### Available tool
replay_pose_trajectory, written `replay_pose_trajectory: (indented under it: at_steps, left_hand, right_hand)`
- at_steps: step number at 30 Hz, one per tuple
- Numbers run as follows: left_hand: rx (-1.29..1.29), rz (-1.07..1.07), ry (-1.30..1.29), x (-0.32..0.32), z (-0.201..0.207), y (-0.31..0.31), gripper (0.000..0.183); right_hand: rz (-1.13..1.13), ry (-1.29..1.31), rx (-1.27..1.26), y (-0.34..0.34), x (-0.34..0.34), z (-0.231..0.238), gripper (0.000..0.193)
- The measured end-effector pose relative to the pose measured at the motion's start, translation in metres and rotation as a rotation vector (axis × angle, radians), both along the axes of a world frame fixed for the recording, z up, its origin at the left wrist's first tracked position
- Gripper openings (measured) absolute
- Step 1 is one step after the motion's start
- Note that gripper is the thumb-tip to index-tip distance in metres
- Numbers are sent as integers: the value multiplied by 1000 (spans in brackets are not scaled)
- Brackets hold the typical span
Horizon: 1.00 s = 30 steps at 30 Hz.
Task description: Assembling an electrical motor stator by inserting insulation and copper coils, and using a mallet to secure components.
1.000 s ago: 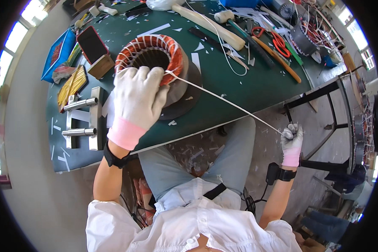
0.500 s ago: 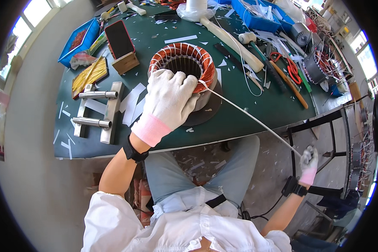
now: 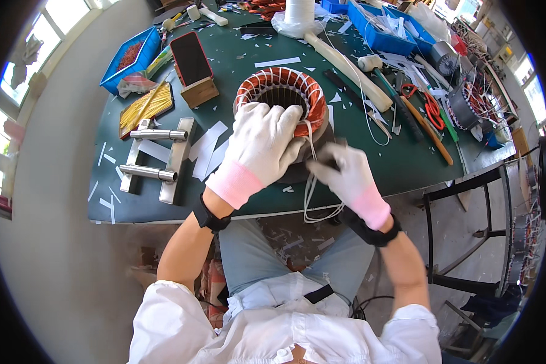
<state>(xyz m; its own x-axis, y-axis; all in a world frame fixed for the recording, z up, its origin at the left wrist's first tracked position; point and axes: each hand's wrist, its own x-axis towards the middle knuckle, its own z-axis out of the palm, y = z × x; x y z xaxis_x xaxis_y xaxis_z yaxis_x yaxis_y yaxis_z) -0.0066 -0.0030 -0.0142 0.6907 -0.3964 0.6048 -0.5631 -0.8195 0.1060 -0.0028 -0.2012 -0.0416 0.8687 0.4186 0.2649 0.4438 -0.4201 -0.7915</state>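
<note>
On the green table stands a motor stator [image 3: 314,91], its copper winding ring laced with white cord, dark slots inside its bore. My left hand [image 3: 264,136], in a white glove with a pink cuff, grips the near rim, fingers curled over toward the bore. White cord [image 3: 310,197] leaves the winding beside that hand and hangs slack in loops over the table's front edge. My right hand [image 3: 346,173], gloved likewise, is just right of the stator with fingers bent in at the cord; motion blurs the fingertips. The stator's lower part is partly hidden by my hands.
Left of the stator lie a metal frame with two round bars [image 3: 177,161], a phone [image 3: 191,59] on a wooden block [image 3: 200,92] and a blue bin [image 3: 129,59]. Rightward are a long pale wooden handle [image 3: 352,73], mallet [image 3: 370,63], red-handled scissors [image 3: 432,109] and a cord spool [image 3: 299,11].
My right hand has come from far right back beside the stator, and the cord, taut before, now hangs in slack loops. My left hand keeps its grip; the view has shifted slightly.
</note>
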Motion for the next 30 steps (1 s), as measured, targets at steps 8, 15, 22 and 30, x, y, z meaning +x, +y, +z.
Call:
replay_pose_trajectory:
  at_steps: [8, 15, 22, 30]
  left_hand:
    - [-52, -43, 26, -2, 1, 10, 36]
    - [-100, -82, 30, 2, -1, 9, 41]
    - [-18, -100, 32, 5, -2, 13, 32]
    - [6, -93, 27, 5, 4, 14, 25]
  right_hand:
    - [45, 372, -300, -110, -62, 8, 19]
    - [157, 179, -329, -111, -98, -18, 21]
    - [-569, 1550, 611, -246, -158, -102, 10]
    - [-1449, 581, 1572, -348, -376, -229, 21]
